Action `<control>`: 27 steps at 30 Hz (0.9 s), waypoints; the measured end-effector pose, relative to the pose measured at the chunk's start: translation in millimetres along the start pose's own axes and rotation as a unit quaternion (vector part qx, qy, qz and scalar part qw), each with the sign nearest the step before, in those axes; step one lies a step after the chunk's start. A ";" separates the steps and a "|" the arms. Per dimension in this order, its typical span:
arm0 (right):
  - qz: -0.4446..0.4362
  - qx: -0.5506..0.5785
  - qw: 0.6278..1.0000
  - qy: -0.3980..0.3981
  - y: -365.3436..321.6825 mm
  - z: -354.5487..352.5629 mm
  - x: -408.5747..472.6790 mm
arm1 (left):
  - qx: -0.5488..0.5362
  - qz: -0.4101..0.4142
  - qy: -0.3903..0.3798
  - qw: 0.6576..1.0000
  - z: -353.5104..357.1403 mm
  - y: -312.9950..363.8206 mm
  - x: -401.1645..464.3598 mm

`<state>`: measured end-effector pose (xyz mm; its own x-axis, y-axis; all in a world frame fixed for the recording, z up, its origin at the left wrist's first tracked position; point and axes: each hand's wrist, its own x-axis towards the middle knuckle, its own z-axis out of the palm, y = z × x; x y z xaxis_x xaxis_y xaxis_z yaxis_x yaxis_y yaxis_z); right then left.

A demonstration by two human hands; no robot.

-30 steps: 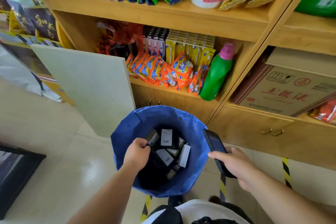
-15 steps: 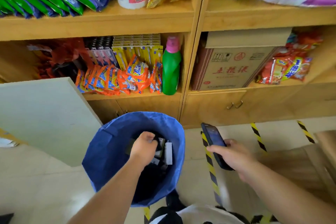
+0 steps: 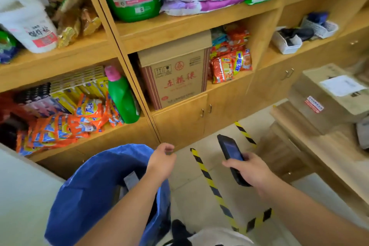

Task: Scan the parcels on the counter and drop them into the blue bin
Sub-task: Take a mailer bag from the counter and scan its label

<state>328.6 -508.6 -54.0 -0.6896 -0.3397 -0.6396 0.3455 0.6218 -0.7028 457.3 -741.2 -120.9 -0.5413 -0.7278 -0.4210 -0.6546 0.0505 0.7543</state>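
Left hand empty, fingers loosely curled, above blue bin rim at 7 o'clock; right hand gripping scanner; at least one labelled item visible inside bin; boxed parcel waiting on counter at 3 o'clock, probably unscanned; more scanning left.

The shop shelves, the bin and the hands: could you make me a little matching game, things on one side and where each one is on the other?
Things:
1. handheld scanner
2. blue bin
3. cardboard parcel
4. small green bottle

Places:
A. on the wooden counter at the right
B. on the floor, under the left hand
C. on a lower shelf, beside orange packets
D. gripped in the right hand

Pairs: 1-D, 2-B, 3-A, 4-C
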 end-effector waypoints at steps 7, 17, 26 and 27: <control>0.025 0.058 0.995 0.075 73.4 -114.7 -26.2 | 0.063 0.075 -0.054 0.994 121.6 63.2 -41.6; 0.069 0.173 0.965 0.187 164.5 -237.7 -57.8 | 0.144 0.129 -0.165 0.967 266.3 146.6 -86.4; 0.115 0.281 0.914 0.268 205.4 -305.3 -49.8 | 0.198 0.201 -0.282 0.917 389.0 214.4 -76.0; 0.121 0.284 0.910 0.276 206.3 -313.5 -45.3 | 0.202 0.206 -0.293 0.912 402.6 221.8 -73.4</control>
<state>231.6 -143.7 -72.4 -0.7107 0.2624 -0.6527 0.6944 0.1131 -0.7106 139.3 -401.2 -125.5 -0.8965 -0.1059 -0.4303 -0.4093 0.5701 0.7124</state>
